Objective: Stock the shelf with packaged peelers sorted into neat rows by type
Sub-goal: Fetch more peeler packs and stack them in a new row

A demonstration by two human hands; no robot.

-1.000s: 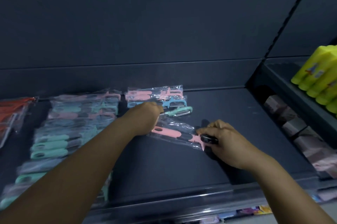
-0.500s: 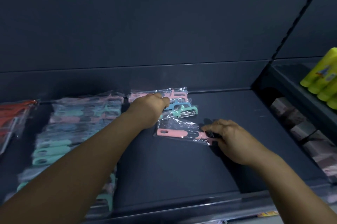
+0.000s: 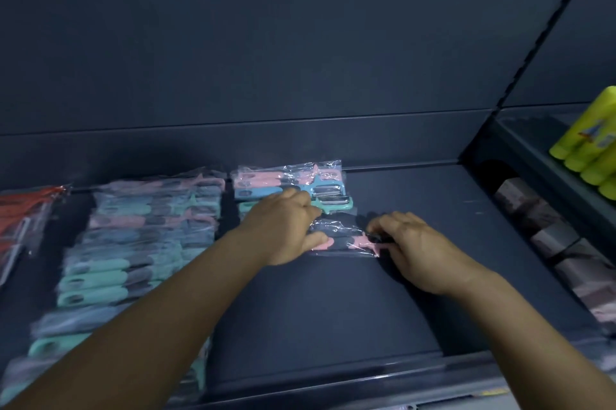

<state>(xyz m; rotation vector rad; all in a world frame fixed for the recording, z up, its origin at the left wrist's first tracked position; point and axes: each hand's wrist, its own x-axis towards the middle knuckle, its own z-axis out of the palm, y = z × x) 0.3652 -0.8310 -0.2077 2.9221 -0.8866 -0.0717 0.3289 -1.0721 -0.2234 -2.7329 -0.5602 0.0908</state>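
Pink peeler pack (image 3: pixel 346 241) now nearer the row (image 3: pixel 290 186).

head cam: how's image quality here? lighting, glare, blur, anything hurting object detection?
Head view: dim, bluish light overall; the dark grey shelf swallows contrast. Clear plastic wrap on the pink-handled packaged peeler under the left hand and right hand throws small glints. The left stack of mint and pink peeler packs is smeared soft. Wide-angle bending shows at the upright post. Yellow bottles are brightest, cut by the frame edge.

Head view, down onto shelf (image 3: pixel 333 309)
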